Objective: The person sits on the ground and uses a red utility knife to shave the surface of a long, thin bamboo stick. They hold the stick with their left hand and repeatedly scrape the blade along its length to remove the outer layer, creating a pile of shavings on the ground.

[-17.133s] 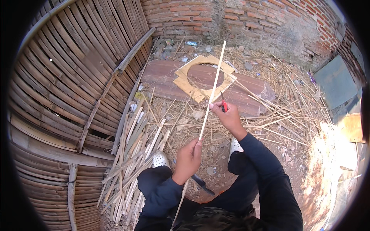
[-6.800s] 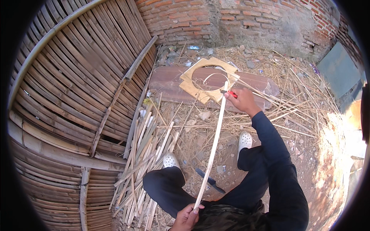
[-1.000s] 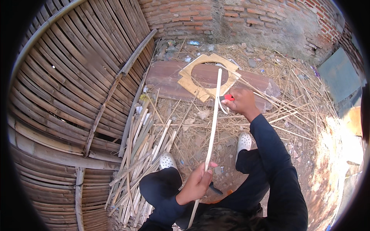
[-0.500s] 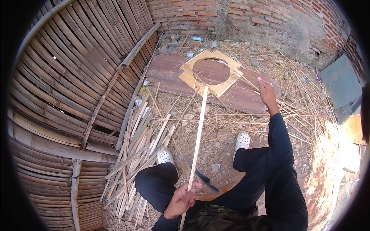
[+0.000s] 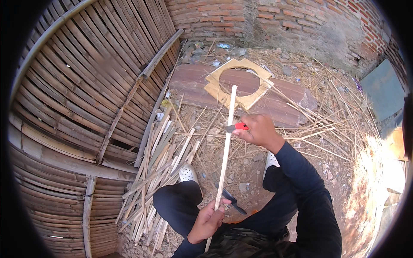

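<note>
My left hand (image 5: 209, 220) is closed around the lower part of a long pale bamboo strip (image 5: 223, 167), which tilts up and away from me. My right hand (image 5: 261, 131) grips a small red-handled knife (image 5: 242, 126). Its blade lies across the strip below the far end, seemingly touching it. Beyond that end, a wooden board with a round hole (image 5: 211, 88) rests on a flat brown board (image 5: 185, 77).
Many cut strips (image 5: 150, 172) lie heaped to the left, beside a bamboo slat wall (image 5: 64, 107). A dark long tool (image 5: 235, 205) lies between my legs. Thin shavings (image 5: 335, 116) litter the ground on the right. A brick wall (image 5: 301, 26) closes off the back.
My right hand has come back from the far right to the strip, and the red-handled knife now shows across it. My left hand keeps its hold, slightly shifted right.
</note>
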`<state>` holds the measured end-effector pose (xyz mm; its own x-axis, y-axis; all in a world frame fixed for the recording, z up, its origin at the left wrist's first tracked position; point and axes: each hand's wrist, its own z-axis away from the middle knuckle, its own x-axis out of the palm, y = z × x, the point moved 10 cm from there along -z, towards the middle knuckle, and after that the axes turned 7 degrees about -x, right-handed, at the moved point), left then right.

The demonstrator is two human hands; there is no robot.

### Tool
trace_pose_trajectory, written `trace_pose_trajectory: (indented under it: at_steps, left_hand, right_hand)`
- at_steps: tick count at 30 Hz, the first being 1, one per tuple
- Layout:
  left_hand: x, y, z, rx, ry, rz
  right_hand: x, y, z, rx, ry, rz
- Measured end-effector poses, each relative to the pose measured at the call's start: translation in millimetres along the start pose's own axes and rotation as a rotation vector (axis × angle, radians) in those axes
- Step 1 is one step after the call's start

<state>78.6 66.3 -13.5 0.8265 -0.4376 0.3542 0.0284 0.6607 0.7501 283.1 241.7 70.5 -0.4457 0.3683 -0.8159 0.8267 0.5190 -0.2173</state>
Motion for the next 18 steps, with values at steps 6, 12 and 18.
trace_pose_trajectory:
  at_steps: [6, 12, 18]
  left_hand:
    - [5, -3, 5, 0.051, 0.041, -0.102]
    - [3, -8, 13, 0.056, 0.054, -0.123]
    - [-1, -15, 16, 0.047, 0.054, -0.155]
  right_hand:
    - [8, 15, -2, -0.048, 0.087, 0.041]
    - [9, 38, -6, -0.078, 0.162, 0.156]
    - [9, 45, -6, -0.073, 0.158, 0.213]
